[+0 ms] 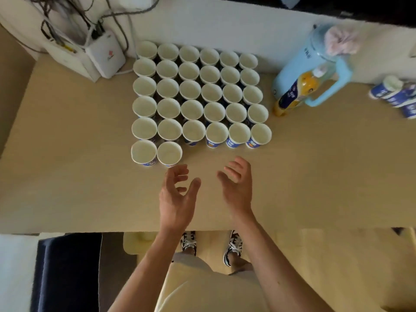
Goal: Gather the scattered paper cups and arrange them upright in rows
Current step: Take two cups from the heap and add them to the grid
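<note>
Upright paper cups (pixel 191 109) in rows on table (pixel 67 176). Nearest cup (pixel 169 153) just beyond left hand (pixel 177 199) fingers (pixel 180 171). Right hand (pixel 237 190) apart from cups. Both hands loosely curled, empty.

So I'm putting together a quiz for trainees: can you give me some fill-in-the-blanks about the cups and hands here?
Each full row of paper cups holds ___ cups. The nearest row holds only ___ cups. The left hand and right hand both hold ___.
Missing words: six; two; nothing.
</note>
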`<act>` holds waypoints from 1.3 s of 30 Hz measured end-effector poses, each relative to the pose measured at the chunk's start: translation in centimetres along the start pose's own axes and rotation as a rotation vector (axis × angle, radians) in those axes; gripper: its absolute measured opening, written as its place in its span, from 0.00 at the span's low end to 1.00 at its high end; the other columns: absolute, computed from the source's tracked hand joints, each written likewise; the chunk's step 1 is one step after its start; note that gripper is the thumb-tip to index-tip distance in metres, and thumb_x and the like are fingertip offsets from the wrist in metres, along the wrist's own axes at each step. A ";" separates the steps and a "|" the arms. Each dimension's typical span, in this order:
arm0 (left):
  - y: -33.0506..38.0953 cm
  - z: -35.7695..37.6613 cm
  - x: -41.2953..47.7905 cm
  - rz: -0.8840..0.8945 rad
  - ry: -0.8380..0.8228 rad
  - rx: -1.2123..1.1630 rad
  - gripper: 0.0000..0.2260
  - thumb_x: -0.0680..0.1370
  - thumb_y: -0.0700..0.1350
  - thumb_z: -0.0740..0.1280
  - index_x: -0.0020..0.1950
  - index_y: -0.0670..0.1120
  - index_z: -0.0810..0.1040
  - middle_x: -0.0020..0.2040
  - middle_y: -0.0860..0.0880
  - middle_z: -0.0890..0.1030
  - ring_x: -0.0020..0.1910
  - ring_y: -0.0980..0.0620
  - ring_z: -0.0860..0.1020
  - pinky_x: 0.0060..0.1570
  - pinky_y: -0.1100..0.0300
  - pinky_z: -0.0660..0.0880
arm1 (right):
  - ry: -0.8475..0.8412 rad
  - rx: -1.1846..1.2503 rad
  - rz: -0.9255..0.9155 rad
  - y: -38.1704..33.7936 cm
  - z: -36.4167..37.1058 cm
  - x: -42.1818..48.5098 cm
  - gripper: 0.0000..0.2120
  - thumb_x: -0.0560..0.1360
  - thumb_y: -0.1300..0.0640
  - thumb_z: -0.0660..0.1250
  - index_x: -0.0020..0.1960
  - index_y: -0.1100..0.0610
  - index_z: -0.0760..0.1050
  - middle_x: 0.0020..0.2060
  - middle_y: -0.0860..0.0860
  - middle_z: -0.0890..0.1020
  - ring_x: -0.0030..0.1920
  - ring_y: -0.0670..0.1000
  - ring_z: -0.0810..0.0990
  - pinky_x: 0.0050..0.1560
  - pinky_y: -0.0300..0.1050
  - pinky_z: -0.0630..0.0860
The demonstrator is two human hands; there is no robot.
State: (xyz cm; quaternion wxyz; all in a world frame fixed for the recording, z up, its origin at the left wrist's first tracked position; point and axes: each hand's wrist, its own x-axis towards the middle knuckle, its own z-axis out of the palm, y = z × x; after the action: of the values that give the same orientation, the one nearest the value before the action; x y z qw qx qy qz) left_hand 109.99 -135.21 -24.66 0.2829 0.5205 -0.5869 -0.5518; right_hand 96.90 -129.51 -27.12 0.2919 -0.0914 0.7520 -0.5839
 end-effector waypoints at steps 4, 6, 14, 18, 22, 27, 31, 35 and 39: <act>4.4 4.6 -0.1 0.103 -0.118 -0.013 0.17 0.72 0.51 0.71 0.59 0.48 0.77 0.56 0.57 0.81 0.52 0.62 0.80 0.44 0.70 0.74 | 0.105 0.157 -0.048 -4.5 -6.0 0.3 0.23 0.75 0.70 0.72 0.65 0.55 0.71 0.57 0.53 0.80 0.52 0.43 0.84 0.51 0.34 0.78; 6.7 7.1 -0.8 0.159 -0.178 -0.020 0.18 0.72 0.51 0.70 0.59 0.48 0.76 0.56 0.57 0.81 0.52 0.62 0.80 0.45 0.69 0.75 | 0.153 0.206 -0.087 -6.2 -9.2 0.4 0.22 0.75 0.69 0.72 0.63 0.52 0.72 0.56 0.51 0.81 0.52 0.44 0.85 0.51 0.35 0.78; 13.5 18.0 -7.5 0.304 -0.321 -0.051 0.13 0.73 0.50 0.71 0.56 0.50 0.77 0.55 0.55 0.82 0.53 0.58 0.80 0.45 0.70 0.74 | 0.259 0.351 -0.176 -10.2 -22.5 1.3 0.20 0.75 0.68 0.73 0.63 0.54 0.74 0.56 0.53 0.81 0.49 0.41 0.84 0.48 0.33 0.77; 15.9 24.5 -12.1 0.342 -0.367 -0.067 0.11 0.76 0.45 0.73 0.56 0.49 0.78 0.54 0.55 0.82 0.52 0.58 0.80 0.44 0.72 0.74 | 0.288 0.374 -0.205 -10.7 -30.4 1.7 0.18 0.75 0.67 0.73 0.59 0.51 0.77 0.56 0.53 0.82 0.53 0.50 0.83 0.51 0.38 0.75; 17.5 30.9 -16.6 0.376 -0.412 -0.108 0.14 0.73 0.50 0.70 0.57 0.51 0.78 0.53 0.56 0.81 0.53 0.56 0.80 0.45 0.69 0.75 | 0.317 0.407 -0.238 -10.6 -38.5 1.6 0.17 0.75 0.66 0.74 0.58 0.51 0.77 0.56 0.53 0.82 0.52 0.50 0.83 0.51 0.38 0.75; 18.4 37.0 -20.7 0.351 -0.449 -0.110 0.10 0.75 0.46 0.73 0.56 0.51 0.78 0.53 0.55 0.82 0.52 0.55 0.81 0.44 0.67 0.75 | 0.375 0.405 -0.237 -9.2 -46.6 1.0 0.17 0.75 0.67 0.73 0.60 0.55 0.76 0.55 0.53 0.82 0.47 0.42 0.83 0.48 0.33 0.76; 19.1 40.9 -22.2 0.364 -0.498 -0.065 0.10 0.78 0.39 0.72 0.56 0.51 0.79 0.53 0.54 0.82 0.52 0.56 0.81 0.44 0.68 0.76 | 0.416 0.469 -0.204 -8.0 -50.8 1.5 0.16 0.75 0.68 0.73 0.57 0.53 0.77 0.56 0.55 0.82 0.47 0.43 0.83 0.49 0.36 0.77; 19.7 46.0 -22.8 0.351 -0.554 -0.040 0.10 0.78 0.40 0.72 0.56 0.51 0.79 0.53 0.55 0.83 0.51 0.58 0.81 0.46 0.65 0.75 | 0.472 0.463 -0.194 -7.3 -54.9 2.5 0.15 0.75 0.67 0.73 0.58 0.54 0.77 0.55 0.54 0.82 0.46 0.41 0.83 0.46 0.33 0.77; 19.7 52.1 -23.1 0.321 -0.615 -0.041 0.10 0.78 0.40 0.72 0.56 0.52 0.79 0.52 0.56 0.83 0.51 0.58 0.81 0.46 0.64 0.75 | 0.528 0.406 -0.167 -6.3 -59.2 4.7 0.15 0.76 0.68 0.72 0.58 0.53 0.77 0.54 0.53 0.83 0.45 0.41 0.83 0.47 0.33 0.77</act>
State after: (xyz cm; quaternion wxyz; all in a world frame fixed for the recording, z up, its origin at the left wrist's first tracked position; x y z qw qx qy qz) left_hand 63.75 -98.45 -12.55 0.1863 0.2254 -0.7080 -0.6429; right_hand 59.54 -84.80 -14.08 0.0505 0.0617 0.6598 -0.7472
